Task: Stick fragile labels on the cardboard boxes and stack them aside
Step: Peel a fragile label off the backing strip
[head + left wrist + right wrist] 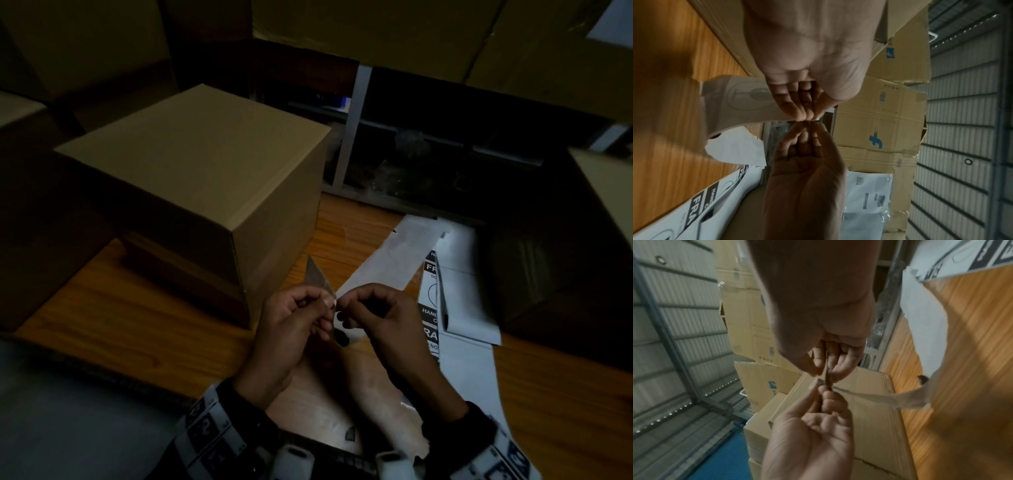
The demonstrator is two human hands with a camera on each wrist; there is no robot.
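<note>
Right now the fragile label (337, 318) is held at one corner between both hands above the wooden table (137, 308), its printed body hanging below. The left hand (291, 329) and right hand (380, 318) each pinch that corner, fingertips meeting. The unlabelled cardboard box (191, 164) lies up-left, nearer the left hand.

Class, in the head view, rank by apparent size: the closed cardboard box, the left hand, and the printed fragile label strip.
1. cardboard box
2. left hand and label strip, which is partly covered: too alike to rank.
</note>
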